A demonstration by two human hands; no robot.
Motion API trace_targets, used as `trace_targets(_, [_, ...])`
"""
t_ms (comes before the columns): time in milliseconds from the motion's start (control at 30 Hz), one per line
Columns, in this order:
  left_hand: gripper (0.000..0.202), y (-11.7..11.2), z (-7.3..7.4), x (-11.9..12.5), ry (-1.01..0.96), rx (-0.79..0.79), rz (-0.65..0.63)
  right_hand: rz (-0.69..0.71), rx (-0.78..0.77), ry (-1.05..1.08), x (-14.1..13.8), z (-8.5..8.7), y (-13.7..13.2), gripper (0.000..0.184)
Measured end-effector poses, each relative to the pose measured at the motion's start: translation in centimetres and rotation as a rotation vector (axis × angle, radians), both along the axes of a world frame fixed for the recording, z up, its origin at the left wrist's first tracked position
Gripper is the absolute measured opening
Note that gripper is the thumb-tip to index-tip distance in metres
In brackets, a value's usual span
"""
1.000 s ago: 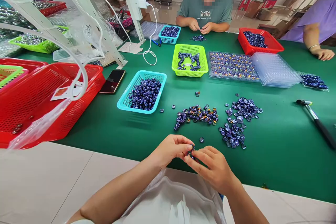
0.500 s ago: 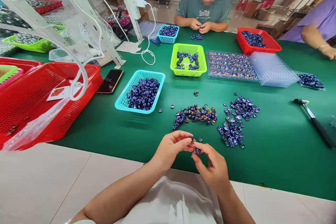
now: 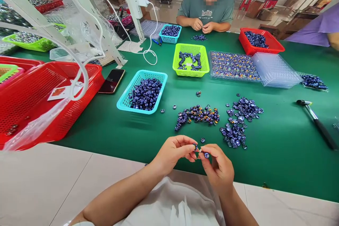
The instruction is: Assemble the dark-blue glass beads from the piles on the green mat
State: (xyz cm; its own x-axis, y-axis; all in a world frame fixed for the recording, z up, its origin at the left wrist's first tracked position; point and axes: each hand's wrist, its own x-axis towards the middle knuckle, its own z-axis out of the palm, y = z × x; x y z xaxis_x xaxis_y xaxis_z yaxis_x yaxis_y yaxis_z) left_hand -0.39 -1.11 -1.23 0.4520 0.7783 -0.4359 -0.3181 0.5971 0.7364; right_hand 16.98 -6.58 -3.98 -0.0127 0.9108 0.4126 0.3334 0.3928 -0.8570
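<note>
Close to the table's near edge, my left hand [image 3: 176, 152] pinches a small dark ring-like piece [image 3: 195, 147] with orange glints. My right hand [image 3: 218, 166] is closed on a shiny dark-blue round piece [image 3: 206, 155], held between thumb and fingers. The fingertips of both hands nearly meet, and partly hide the two pieces. A loose blue disc [image 3: 202, 140] lies on the green table just beyond them. Farther out is a pile of blue and orange ring-like pieces [image 3: 198, 114]. To its right lie heaps of flat blue discs [image 3: 234, 135].
A blue basket [image 3: 120, 104] and a lime basket [image 3: 191, 75] hold blue pieces. Filled clear trays [image 3: 233, 65] stand beside stacked plastic lids [image 3: 277, 69]. A hammer [image 3: 317, 122] lies right, a phone [image 3: 112, 81] left by a red crate [image 3: 79, 102]. A co-worker [image 3: 205, 7] sits opposite.
My hands have shifted slightly toward me, the right one also a little to the right. The blue piece in my right hand has moved rightward. At far right, another person's arm has drawn back.
</note>
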Motion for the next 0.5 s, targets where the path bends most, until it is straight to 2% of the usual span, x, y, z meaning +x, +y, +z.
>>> trace_targets(100, [0.027, -0.12, 0.08, 0.03, 0.062, 0.061, 0.016, 0.014, -0.008, 0.077, -0.15, 0.33, 0.11, 0.024])
trace_targets(200, [0.026, -0.20, 0.30, 0.04, 0.127, 0.106, 0.038, 0.021, 0.007, 0.062, -0.12, 0.74, 0.31, 0.024])
trace_targets(433, [0.027, -0.07, 0.33, -0.05, 0.109, 0.084, 0.067, 0.118, 0.186, -0.199, 0.58, 0.76, 0.68, 0.047])
trace_targets(500, [0.029, 0.00, 0.31, -0.03, 0.114, 0.067, 0.072, 0.146, 0.235, -0.304, 0.63, 0.93, 0.84, 0.049])
